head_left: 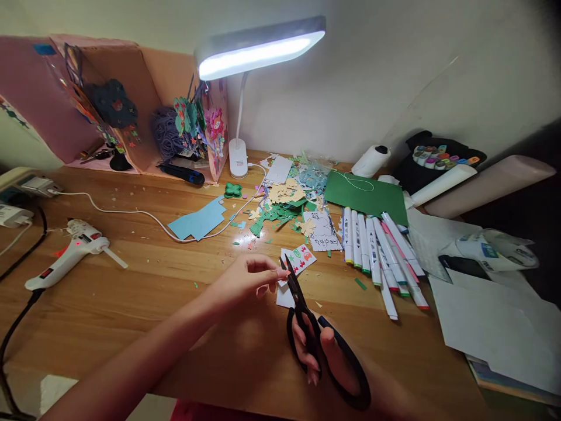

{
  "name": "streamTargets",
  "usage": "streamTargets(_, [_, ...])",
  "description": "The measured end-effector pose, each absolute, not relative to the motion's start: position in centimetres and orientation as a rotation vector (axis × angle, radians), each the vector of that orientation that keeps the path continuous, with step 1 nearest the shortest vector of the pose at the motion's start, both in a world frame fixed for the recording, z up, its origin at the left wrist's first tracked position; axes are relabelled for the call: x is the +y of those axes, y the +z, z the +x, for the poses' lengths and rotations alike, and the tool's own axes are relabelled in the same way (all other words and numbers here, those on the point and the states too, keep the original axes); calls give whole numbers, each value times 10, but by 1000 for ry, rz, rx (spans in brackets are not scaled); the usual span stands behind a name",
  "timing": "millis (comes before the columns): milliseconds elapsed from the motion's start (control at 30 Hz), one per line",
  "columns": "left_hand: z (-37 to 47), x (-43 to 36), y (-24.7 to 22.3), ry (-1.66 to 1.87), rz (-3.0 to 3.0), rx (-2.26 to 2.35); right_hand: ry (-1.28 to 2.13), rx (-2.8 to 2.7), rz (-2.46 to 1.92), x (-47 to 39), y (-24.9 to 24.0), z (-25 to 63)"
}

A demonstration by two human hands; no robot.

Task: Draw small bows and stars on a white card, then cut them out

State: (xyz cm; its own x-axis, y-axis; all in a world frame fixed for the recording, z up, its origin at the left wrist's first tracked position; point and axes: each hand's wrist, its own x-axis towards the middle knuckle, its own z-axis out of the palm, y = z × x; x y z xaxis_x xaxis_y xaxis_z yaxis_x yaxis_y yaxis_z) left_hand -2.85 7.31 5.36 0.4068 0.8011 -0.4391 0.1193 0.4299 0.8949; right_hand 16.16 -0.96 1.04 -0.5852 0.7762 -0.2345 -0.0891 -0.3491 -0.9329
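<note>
My left hand (245,278) reaches in over the middle of the desk, thumb and fingertips pinched on a tiny reddish paper cutout (286,273). Black-handled scissors (300,297) are in my right hand (338,362), with its thumb and fingers through the loops. The blades point away from me, slightly parted, their tips beside the cutout. Just behind the blades lies a white card (305,257) with small red, green and orange drawings. Under my left fingertips, a plain white piece of paper (286,298) partly shows.
Paper scraps (284,202) are heaped behind my hands. Several markers (379,251) lie to the right, near white sheets (495,327). At left are a glue gun (72,254) and white cable (131,211). A lit lamp (263,55) hangs above; a utility knife (182,173) lies near a pink box (175,70).
</note>
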Motion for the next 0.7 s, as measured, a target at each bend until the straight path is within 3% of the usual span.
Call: streamTargets(700, [-27,71,55,543,1005,1046,1893,-1319,-988,-7,15,154])
